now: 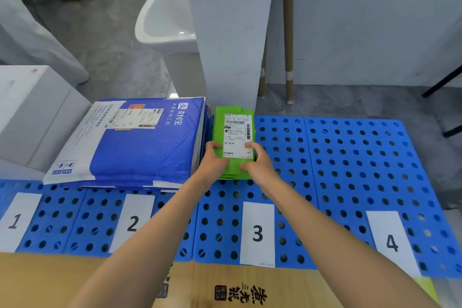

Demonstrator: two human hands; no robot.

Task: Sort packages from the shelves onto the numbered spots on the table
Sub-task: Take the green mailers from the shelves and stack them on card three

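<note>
Green package is sitting flat on the blue perforated bench, in the column behind the 3 card, just right of the blue mailer stack. You're holding it at its near end with both hands. Your left hand is curling round the near-left corner. Your right hand is gripping the near-right corner, with fingers over the bottom of the white shipping label. Neither hand is spread wide.

Handling, my read:
- It's looking like a thin plastic mailer with soft contents, so I'm expecting light and floppy, not stiff.
- The film is looking smooth and probably slippery. The paper label is likely giving your right fingers the better friction.
- Nothing is suggesting fragile contents, so a firm pinch should be fine.
- Several green edges are showing under the near end. I can't tell whether they're folds or more packages underneath.

Where to grab:
- Holding 1 end only, the far end is likely going to droop on a lift.
- The 2 long sides at mid-length are looking like the better hold.
- The right long side is clear. The left one is lying close to the blue mailers, so I'm expecting tighter access there.
</note>
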